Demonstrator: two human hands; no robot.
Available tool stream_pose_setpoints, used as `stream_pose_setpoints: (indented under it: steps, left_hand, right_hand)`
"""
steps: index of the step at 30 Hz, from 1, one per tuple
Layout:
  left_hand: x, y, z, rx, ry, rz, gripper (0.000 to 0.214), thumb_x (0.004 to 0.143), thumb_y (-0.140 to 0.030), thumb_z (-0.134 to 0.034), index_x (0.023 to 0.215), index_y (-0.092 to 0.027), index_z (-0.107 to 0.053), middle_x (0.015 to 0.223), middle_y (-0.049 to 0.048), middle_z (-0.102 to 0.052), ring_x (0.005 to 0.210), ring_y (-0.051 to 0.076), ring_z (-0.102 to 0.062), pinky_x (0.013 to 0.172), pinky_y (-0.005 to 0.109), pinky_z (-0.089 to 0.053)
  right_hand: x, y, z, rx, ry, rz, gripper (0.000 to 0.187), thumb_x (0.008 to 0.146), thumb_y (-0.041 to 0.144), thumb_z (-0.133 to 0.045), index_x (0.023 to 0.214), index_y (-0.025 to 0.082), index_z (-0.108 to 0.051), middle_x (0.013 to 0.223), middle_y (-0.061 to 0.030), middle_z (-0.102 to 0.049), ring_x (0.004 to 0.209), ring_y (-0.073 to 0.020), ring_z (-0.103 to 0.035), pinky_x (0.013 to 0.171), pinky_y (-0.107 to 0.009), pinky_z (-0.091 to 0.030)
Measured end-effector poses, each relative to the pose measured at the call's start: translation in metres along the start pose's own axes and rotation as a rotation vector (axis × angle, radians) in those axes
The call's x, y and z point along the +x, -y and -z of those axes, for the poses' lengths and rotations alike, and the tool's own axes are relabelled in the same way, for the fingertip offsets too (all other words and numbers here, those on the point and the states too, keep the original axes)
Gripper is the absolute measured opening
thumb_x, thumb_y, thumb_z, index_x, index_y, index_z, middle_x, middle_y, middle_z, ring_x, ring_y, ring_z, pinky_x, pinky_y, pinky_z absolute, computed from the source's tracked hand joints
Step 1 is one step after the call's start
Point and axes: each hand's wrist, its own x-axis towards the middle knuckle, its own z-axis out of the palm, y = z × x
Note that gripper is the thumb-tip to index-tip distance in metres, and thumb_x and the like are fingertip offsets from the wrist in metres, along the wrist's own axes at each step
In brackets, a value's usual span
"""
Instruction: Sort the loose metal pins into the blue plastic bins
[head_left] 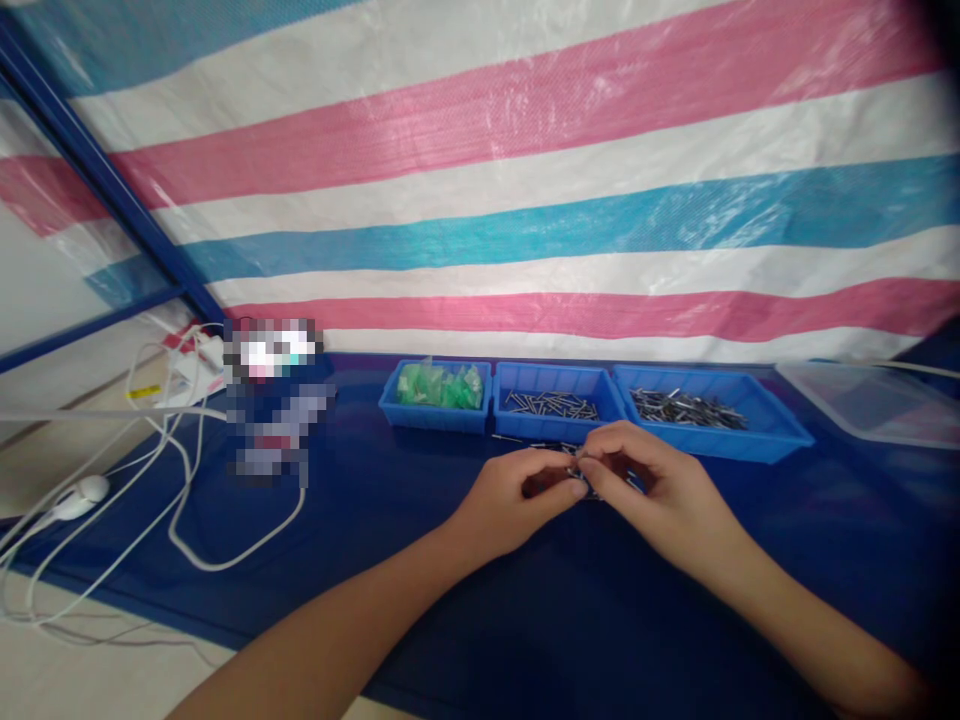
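Observation:
My left hand (510,500) and my right hand (664,495) meet over the dark blue tabletop (450,590), thumbs and fingertips pinched together. Whatever small thing they grip is too hidden by the fingers to name. Thin metal pieces like screws or nails (517,438) lie on the table just behind and beneath the fingertips. Beyond the hands, three blue bins stand in a row. The left bin (435,417) contains green items in clear plastic, the middle bin (536,425) holds loose screws or nails, and the right bin (720,443) carries a heap of slim metal fasteners.
White cables (202,560) loop over the table's left side, near a power strip (199,370). A translucent plastic tray or lid (870,405) lies at far right. A striped plastic sheet (525,240) hangs behind, beside a blue frame post (112,170). Part of the left side is pixelated.

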Motion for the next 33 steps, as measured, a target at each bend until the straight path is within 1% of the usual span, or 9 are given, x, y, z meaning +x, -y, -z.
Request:
stream_pose_setpoints:
  steps: [3,10,13,16,20,24,26,28,33]
  left_hand:
    - [0.0,-0.001,0.0,0.004,-0.004,-0.025,0.025,0.089,-0.035,-0.055,0.097,-0.016,-0.07,0.084,0.0036,-0.066,0.072,0.014,-0.056,0.066,0.023,-0.042]
    - [-0.002,0.004,-0.001,-0.024,-0.182,0.023,0.023,0.084,-0.036,-0.062,0.092,-0.016,-0.07,0.087,0.0054,-0.067,0.075,0.015,-0.059,0.069,0.024,-0.046]
    - [-0.003,0.004,0.001,0.002,-0.173,0.03,0.031,0.086,-0.039,-0.06,0.105,-0.016,-0.067,0.088,0.0043,-0.067,0.076,0.015,-0.06,0.069,0.024,-0.047]
    - [-0.003,0.003,0.004,0.132,-0.114,-0.04,0.037,0.088,-0.04,-0.058,0.117,-0.017,-0.061,0.087,0.0034,-0.067,0.079,0.015,-0.06,0.075,0.026,-0.047]
    - [-0.003,0.004,0.005,0.396,0.035,-0.241,0.029,0.092,-0.035,-0.053,0.112,-0.018,-0.065,0.102,0.0074,-0.066,0.098,0.02,-0.058,0.092,0.033,-0.044]
    - [-0.002,0.009,0.003,0.582,0.115,-0.297,0.03,0.093,-0.034,-0.051,0.117,-0.022,-0.064,0.121,0.0072,-0.061,0.115,0.023,-0.051,0.099,0.038,-0.04]
    - [-0.002,0.011,0.002,0.642,0.125,-0.286,0.032,0.093,-0.036,-0.05,0.12,-0.024,-0.061,0.129,0.0073,-0.057,0.122,0.025,-0.047,0.101,0.041,-0.039]
    - [-0.001,0.012,0.002,0.679,0.127,-0.274,0.033,0.093,-0.036,-0.049,0.122,-0.024,-0.061,0.131,0.0075,-0.056,0.123,0.025,-0.046,0.102,0.043,-0.038]
    - [0.002,0.011,0.004,0.705,0.13,-0.277,0.029,0.095,-0.029,-0.046,0.119,-0.023,-0.061,0.123,0.0052,-0.06,0.114,0.022,-0.052,0.097,0.039,-0.042]
  right_hand:
    - [0.001,0.002,0.002,0.009,0.012,0.026,0.009,0.087,0.029,-0.055,0.082,0.023,-0.058,0.083,-0.0043,-0.059,0.076,-0.0174,-0.057,0.067,-0.032,-0.047]
    - [0.005,0.003,0.012,-0.131,0.168,0.132,0.01,0.088,0.026,-0.052,0.086,0.023,-0.062,0.089,-0.0053,-0.062,0.076,-0.0162,-0.058,0.065,-0.03,-0.047]
    - [0.009,0.0,0.019,-0.217,0.199,0.192,0.015,0.09,0.03,-0.05,0.088,0.023,-0.063,0.093,-0.0067,-0.063,0.084,-0.0186,-0.06,0.074,-0.032,-0.049]
    - [0.014,-0.008,0.037,-0.344,0.066,0.181,0.017,0.09,0.033,-0.048,0.085,0.023,-0.061,0.093,-0.0075,-0.064,0.087,-0.0218,-0.061,0.079,-0.037,-0.048]
    - [0.021,-0.028,0.07,-0.639,-0.193,0.046,0.023,0.09,0.039,-0.043,0.082,0.023,-0.059,0.088,-0.0096,-0.063,0.08,-0.0278,-0.061,0.074,-0.042,-0.046]
    - [0.025,-0.044,0.088,-0.848,-0.259,-0.022,0.026,0.089,0.039,-0.043,0.08,0.022,-0.061,0.085,-0.0133,-0.063,0.088,-0.0344,-0.061,0.08,-0.048,-0.044]
    - [0.026,-0.043,0.086,-0.833,-0.252,-0.007,0.022,0.087,0.036,-0.047,0.083,0.021,-0.062,0.087,-0.0127,-0.064,0.087,-0.031,-0.061,0.081,-0.046,-0.045]
    - [0.025,-0.035,0.079,-0.752,-0.152,0.034,0.017,0.087,0.031,-0.049,0.084,0.022,-0.063,0.089,-0.0091,-0.065,0.081,-0.0235,-0.061,0.076,-0.038,-0.047]
    - [0.019,-0.014,0.055,-0.484,0.417,0.128,0.014,0.085,0.022,-0.052,0.084,0.022,-0.066,0.083,-0.0026,-0.064,0.071,-0.0147,-0.059,0.067,-0.029,-0.045]
